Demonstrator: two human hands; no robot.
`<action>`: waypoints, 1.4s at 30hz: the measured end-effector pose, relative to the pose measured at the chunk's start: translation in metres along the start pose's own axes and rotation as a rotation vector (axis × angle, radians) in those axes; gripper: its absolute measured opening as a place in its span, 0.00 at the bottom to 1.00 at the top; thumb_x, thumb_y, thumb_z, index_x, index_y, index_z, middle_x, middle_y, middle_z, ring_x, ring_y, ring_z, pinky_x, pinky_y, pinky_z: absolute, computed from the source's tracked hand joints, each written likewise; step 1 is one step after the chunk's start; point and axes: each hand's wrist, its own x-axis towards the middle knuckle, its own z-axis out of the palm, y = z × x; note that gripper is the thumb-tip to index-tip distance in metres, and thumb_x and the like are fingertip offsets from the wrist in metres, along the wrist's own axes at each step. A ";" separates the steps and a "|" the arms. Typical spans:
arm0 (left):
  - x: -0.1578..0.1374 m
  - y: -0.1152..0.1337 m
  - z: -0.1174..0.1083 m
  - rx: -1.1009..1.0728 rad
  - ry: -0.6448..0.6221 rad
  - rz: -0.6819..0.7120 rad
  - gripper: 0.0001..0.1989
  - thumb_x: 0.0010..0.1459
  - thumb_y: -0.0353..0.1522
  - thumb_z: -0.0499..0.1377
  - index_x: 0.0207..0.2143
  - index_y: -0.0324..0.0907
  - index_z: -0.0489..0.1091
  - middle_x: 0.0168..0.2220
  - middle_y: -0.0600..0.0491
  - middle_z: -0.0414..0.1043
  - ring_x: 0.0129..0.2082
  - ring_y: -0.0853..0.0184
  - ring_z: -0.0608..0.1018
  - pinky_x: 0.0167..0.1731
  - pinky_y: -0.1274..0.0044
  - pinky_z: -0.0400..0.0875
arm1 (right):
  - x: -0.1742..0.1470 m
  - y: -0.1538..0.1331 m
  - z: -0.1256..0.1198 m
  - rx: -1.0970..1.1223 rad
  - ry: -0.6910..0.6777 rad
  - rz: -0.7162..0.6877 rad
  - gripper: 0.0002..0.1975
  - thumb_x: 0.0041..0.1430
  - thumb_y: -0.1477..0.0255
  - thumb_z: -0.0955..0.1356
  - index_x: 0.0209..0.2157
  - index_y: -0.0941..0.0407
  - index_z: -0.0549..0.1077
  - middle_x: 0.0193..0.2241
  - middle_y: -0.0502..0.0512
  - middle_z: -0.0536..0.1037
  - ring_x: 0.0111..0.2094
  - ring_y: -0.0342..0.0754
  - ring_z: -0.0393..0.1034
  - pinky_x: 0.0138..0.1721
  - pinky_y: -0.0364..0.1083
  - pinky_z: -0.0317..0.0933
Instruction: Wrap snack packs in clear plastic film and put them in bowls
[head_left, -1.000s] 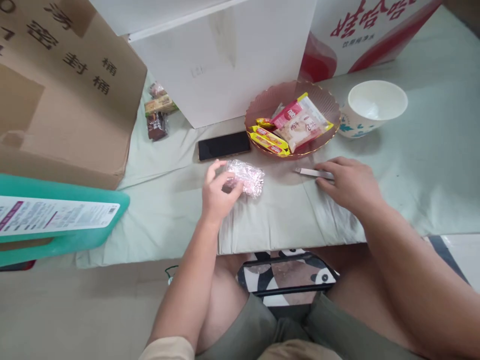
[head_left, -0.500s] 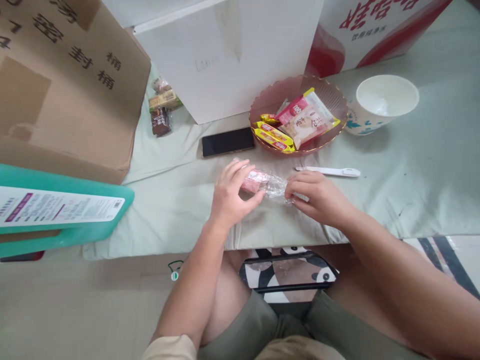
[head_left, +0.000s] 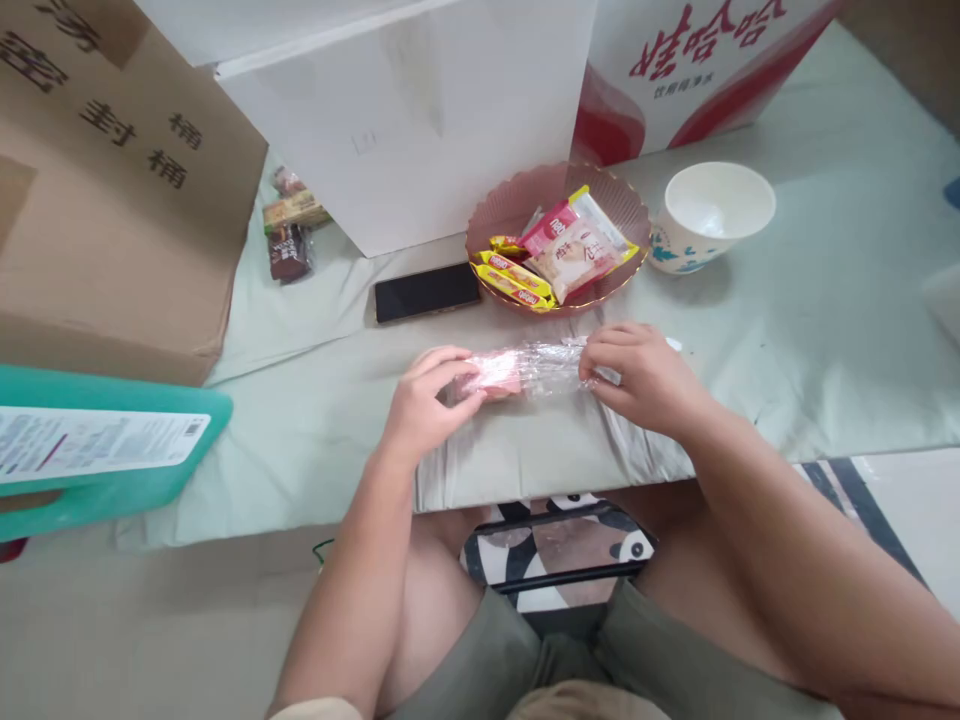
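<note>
Currently, I have a pink packet on the near side of the scalloped pink bowl, in front of its left half; I cannot tell whether it touches the cloth-covered desk. Some clear plastic film extends from the packet's right end. I rate the packet as light and probably soft; I cannot identify its contents, so treat them as fragile. Because the film is glossy and creased, I expect it to be flexible and slippery. Grip the packet lightly by its opposite long edges; take the film at its loose right end. I see the left hand partly curled, thumb and fingers held apart by the packet's left end. I see the right hand pinching the film's far end, thumb against fingertips, in front of the bowl's right edge. A smartphone lies just left of the bowl.
</note>
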 end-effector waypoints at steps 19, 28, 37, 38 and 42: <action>0.004 -0.017 -0.023 -0.669 0.489 -0.738 0.13 0.37 0.26 0.61 0.29 0.44 0.64 0.19 0.60 0.68 0.20 0.73 0.70 0.18 0.83 0.60 | 0.000 0.006 -0.013 -0.070 -0.235 0.012 0.08 0.54 0.75 0.62 0.29 0.53 0.73 0.31 0.55 0.79 0.39 0.56 0.73 0.45 0.54 0.59; -0.005 -0.024 -0.016 -0.508 0.253 -0.477 0.28 0.42 0.31 0.71 0.48 0.48 0.68 0.40 0.53 0.74 0.36 0.67 0.79 0.31 0.79 0.73 | 0.001 -0.005 -0.009 -0.001 0.076 0.083 0.14 0.61 0.60 0.67 0.42 0.53 0.77 0.42 0.60 0.79 0.43 0.59 0.75 0.43 0.54 0.67; -0.006 -0.013 -0.017 -0.446 0.120 -0.643 0.13 0.51 0.36 0.67 0.38 0.44 0.70 0.24 0.59 0.68 0.12 0.77 0.62 0.11 0.81 0.52 | 0.004 -0.011 -0.002 0.098 0.142 0.053 0.10 0.64 0.65 0.67 0.34 0.51 0.80 0.29 0.53 0.80 0.26 0.47 0.71 0.29 0.47 0.62; -0.007 -0.013 -0.019 -0.429 0.113 -0.653 0.11 0.52 0.37 0.66 0.36 0.44 0.70 0.23 0.59 0.67 0.11 0.77 0.61 0.11 0.81 0.51 | 0.004 -0.010 -0.005 0.106 0.169 0.065 0.09 0.64 0.65 0.68 0.33 0.51 0.80 0.28 0.52 0.80 0.26 0.47 0.71 0.28 0.47 0.62; -0.011 -0.018 -0.024 -0.291 0.140 -0.613 0.12 0.55 0.42 0.64 0.34 0.44 0.69 0.21 0.59 0.65 0.14 0.75 0.63 0.14 0.80 0.58 | 0.002 -0.009 -0.013 0.069 0.341 0.117 0.08 0.63 0.67 0.67 0.31 0.50 0.78 0.24 0.51 0.77 0.24 0.48 0.68 0.28 0.48 0.62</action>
